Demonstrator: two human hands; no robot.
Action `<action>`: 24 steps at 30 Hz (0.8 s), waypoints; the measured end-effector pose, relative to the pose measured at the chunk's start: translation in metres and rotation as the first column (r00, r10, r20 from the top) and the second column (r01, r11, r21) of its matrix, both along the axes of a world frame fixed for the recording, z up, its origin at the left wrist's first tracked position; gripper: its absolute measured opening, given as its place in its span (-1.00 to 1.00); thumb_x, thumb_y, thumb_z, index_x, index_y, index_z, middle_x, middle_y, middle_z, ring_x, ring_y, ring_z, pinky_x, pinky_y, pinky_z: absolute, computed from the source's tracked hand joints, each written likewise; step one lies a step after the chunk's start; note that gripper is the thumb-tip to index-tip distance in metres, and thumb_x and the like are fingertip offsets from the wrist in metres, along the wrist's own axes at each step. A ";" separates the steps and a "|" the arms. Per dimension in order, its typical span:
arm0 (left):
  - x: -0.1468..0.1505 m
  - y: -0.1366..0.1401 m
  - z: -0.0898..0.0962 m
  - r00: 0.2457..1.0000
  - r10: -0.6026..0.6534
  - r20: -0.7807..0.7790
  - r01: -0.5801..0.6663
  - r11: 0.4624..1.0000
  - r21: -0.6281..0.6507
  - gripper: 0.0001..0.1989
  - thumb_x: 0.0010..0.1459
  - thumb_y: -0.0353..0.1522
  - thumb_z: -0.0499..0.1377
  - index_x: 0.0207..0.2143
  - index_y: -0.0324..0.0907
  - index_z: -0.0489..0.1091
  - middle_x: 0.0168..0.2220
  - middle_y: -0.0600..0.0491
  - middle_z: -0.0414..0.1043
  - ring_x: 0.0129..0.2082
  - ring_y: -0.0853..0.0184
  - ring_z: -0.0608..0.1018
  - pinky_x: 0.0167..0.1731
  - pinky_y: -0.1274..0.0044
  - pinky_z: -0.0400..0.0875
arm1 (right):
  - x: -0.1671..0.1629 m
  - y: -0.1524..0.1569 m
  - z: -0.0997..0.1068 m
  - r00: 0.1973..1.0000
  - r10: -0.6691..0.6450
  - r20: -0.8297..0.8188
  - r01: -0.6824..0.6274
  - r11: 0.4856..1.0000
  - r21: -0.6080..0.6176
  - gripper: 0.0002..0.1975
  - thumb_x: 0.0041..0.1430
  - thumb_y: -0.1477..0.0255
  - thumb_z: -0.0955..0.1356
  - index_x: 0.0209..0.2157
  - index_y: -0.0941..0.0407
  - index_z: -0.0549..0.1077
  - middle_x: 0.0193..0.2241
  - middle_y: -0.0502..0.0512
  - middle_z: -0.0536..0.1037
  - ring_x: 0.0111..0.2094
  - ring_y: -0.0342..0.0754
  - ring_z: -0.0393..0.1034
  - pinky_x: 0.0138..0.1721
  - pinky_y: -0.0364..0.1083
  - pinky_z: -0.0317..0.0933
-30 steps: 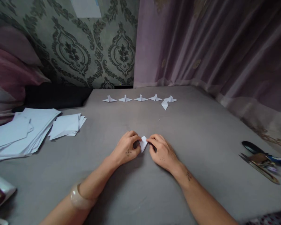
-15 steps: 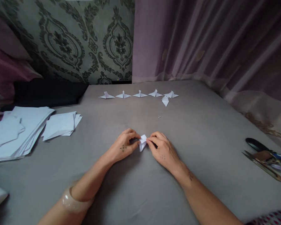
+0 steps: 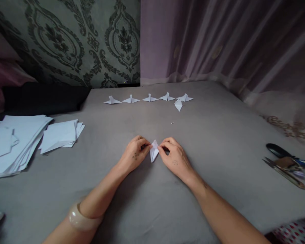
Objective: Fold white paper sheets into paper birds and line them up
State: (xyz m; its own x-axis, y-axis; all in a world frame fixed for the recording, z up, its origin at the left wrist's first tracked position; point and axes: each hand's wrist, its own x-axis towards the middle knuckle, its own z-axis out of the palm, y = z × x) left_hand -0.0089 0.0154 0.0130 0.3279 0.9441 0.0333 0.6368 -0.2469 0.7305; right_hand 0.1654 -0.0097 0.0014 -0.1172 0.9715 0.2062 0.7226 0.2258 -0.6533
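The left hand (image 3: 136, 151) pinches one edge of a small folded paper (image 3: 154, 153) between thumb and fingers, and the right hand (image 3: 176, 160) grips the opposite edge the same way. The paper sits between the two hands, above the middle of the grey cloth (image 3: 218, 142). Farther back, five paper birds (image 3: 149, 99) (all white, wings spread) form a row, with a kite-shaped paper (image 3: 178, 106) in front of the rightmost. Paper sheets (image 3: 30, 135) lie at left, tools (image 3: 292, 180) at right.

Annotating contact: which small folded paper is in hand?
The nearest folded paper, held by both left hand and right hand; the other folded papers lie untouched toward the grey surface's far edge.
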 end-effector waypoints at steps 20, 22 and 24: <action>0.001 0.003 -0.019 0.997 -0.007 -0.071 0.021 0.978 0.208 -0.92 0.17 -0.38 0.11 -0.30 -0.19 0.38 -0.28 0.01 0.35 -0.30 0.32 0.42 -0.27 0.48 0.34 | 0.000 0.003 -0.006 0.997 -0.056 -0.050 0.056 0.998 -0.011 -0.95 0.10 0.50 0.35 -0.44 0.12 0.41 -0.32 0.08 0.44 -0.32 -0.08 0.37 -0.23 -0.09 0.26; 0.001 0.002 -0.019 0.987 -0.088 -0.135 0.123 0.950 0.285 -0.86 0.23 -0.41 0.02 -0.23 -0.19 0.37 -0.26 -0.01 0.37 -0.26 0.30 0.41 -0.24 0.47 0.35 | 0.004 0.002 -0.005 0.999 -0.001 -0.038 0.001 1.000 -0.009 -0.95 0.13 0.53 0.32 -0.36 0.11 0.43 -0.32 0.07 0.44 -0.32 -0.09 0.37 -0.23 -0.11 0.27; 0.001 -0.001 -0.017 0.956 -0.184 -0.226 0.251 0.916 0.313 -0.76 0.26 -0.47 -0.07 -0.19 -0.19 0.38 -0.24 -0.02 0.39 -0.25 0.30 0.40 -0.25 0.49 0.35 | 0.008 0.000 -0.003 0.998 0.070 0.003 -0.070 0.998 0.009 -0.85 0.18 0.55 0.28 -0.27 0.09 0.46 -0.29 0.07 0.44 -0.28 -0.10 0.37 -0.20 -0.12 0.26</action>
State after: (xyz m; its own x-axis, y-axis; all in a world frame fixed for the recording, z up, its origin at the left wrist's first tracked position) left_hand -0.0077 0.0147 -0.0042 0.5551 0.7926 0.2522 0.6565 -0.6037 0.4523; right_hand 0.1735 -0.0093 -0.0012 -0.1851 0.9591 0.2144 0.7070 0.2815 -0.6488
